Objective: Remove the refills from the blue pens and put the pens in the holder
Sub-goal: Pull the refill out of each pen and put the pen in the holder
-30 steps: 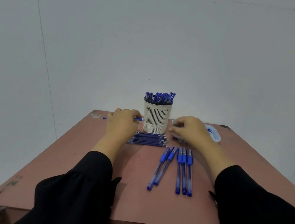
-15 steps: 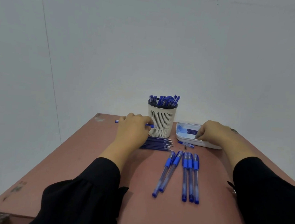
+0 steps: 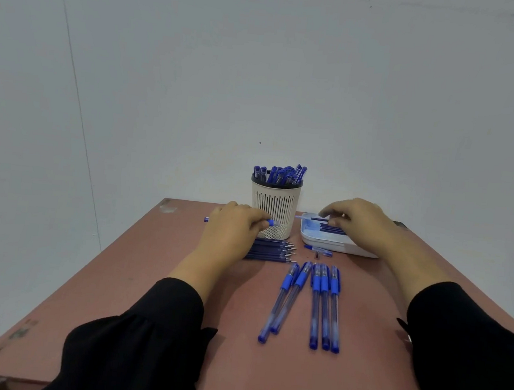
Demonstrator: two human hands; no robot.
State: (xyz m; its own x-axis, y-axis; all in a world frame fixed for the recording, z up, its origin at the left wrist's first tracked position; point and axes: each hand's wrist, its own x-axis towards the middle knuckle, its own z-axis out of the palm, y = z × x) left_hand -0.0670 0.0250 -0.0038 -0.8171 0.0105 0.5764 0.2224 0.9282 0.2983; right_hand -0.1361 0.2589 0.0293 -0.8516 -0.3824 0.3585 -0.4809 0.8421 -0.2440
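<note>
Brown table, L hand grip on pen, R hand over tray

You're looking at a reddish-brown tabletop, scuffed pale at its far left corner and along the near left edge. Behind it stands a plain grey-white wall. Your sleeves are black.

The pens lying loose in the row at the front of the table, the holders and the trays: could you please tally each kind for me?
Capped pens in the front row: 5
Slotted pen holder: 1
White tray: 1
Total: 7
The pens inside the holder and the refills overlap too much to count.
</note>
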